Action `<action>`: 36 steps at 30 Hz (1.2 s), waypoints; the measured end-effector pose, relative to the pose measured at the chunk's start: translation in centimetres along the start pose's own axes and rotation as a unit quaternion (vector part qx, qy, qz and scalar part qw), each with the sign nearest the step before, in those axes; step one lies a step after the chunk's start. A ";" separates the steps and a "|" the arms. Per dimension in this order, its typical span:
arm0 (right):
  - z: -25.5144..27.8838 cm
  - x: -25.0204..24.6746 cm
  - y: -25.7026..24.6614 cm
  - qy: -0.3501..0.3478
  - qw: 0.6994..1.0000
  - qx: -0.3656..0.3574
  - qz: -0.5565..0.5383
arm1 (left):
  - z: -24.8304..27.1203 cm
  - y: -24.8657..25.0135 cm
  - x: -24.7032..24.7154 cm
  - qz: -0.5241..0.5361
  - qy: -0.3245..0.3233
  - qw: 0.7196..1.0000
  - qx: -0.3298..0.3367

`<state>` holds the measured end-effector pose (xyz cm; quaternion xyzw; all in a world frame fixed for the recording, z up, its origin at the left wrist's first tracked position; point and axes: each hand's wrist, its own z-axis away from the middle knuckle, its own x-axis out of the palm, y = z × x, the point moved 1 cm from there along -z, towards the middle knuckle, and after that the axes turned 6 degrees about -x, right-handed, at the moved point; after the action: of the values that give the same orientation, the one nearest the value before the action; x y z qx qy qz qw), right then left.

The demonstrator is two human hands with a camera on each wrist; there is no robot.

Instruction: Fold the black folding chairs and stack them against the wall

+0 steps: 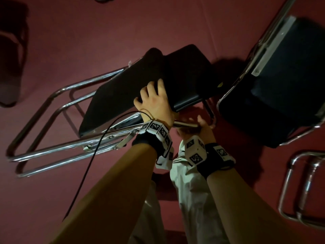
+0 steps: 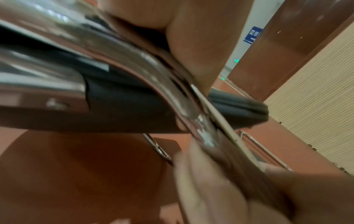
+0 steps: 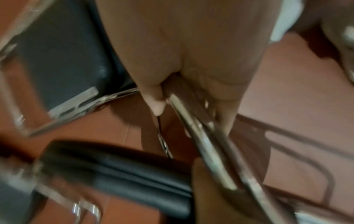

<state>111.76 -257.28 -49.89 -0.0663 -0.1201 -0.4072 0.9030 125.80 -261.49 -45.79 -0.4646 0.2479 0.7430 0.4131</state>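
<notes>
Mid-fold on this black folding chair [image 1: 158, 81], dead center on the red floor. My left hand [image 1: 154, 101] grips the seat edge, my right hand [image 1: 195, 125] wraps the chrome tube. Next, probably carry it to the wall past the open chair [image 1: 281, 85] at 2 o'clock.

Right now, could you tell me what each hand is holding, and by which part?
Both hold one black folding chair: the left hand grips its padded edge, the right hand grips its chrome frame tube.

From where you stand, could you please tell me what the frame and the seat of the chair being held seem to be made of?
Frame: metal tubing, apparently chrome-plated; it is silvery and mirrors the red floor.
Seat: padded, with a smooth black cover, probably vinyl or leather-like; it shows a dull sheen, and the exact material is unclear in the dim light.
</notes>
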 end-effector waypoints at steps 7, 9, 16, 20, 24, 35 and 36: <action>0.0 1.9 -0.2 0.014 0.997 -0.013 0.070 | -1.7 -0.6 -1.7 0.025 -0.077 0.997 0.007; -0.2 2.0 -0.6 0.006 0.997 -0.004 0.080 | -2.1 -1.6 -1.8 0.050 -0.078 0.996 0.014; -0.4 -2.5 0.1 -0.014 0.993 0.046 0.104 | -0.9 -9.2 1.2 0.181 -0.187 0.965 0.026; -1.9 -3.9 0.3 -0.010 0.995 0.009 0.096 | 1.7 -13.6 2.6 0.117 -0.261 0.957 0.045; -2.3 -5.0 0.7 -0.025 0.993 -0.007 0.111 | 3.9 -15.4 5.3 -0.005 -0.257 0.963 0.082; -4.7 -9.4 3.0 0.112 0.950 -0.145 0.253 | 7.7 -16.0 13.7 -0.049 -0.170 0.979 0.103; -4.7 -9.8 3.6 0.094 0.948 -0.146 0.266 | 8.2 -16.1 15.0 -0.053 -0.154 0.981 0.105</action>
<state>108.95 -248.86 -57.14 -0.1886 0.0487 -0.1700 0.9660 132.00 -240.95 -55.34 -0.3113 0.2326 0.7526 0.5316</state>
